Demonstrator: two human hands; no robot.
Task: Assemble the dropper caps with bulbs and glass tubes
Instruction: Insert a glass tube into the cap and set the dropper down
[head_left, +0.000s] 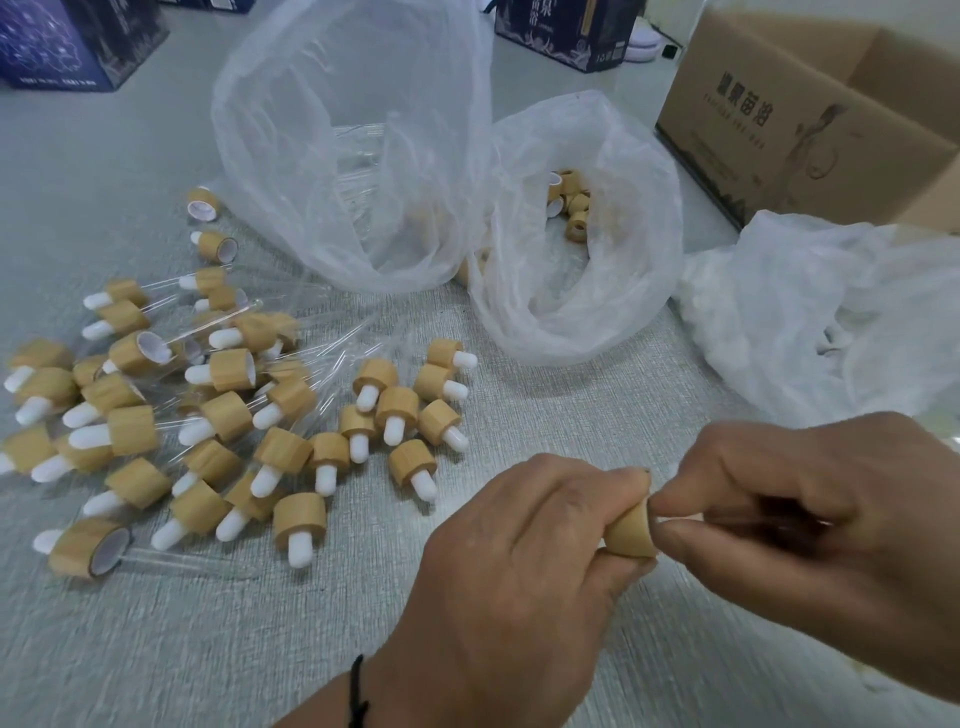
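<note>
Grey textured worktop (519, 374) | left hand (524, 540) grips bamboo cap (629, 532) near front edge, steadying it | right hand (779, 493) pinches white bulb (670, 518) at cap's opening, likely seating it | finished droppers (208, 415) heaped left

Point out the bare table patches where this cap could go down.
Bare grey table lies near-left, below the pile of assembled droppers, and between that pile and the bag of bamboo caps. Crowded: the pile itself and the plastic bags behind.
</note>
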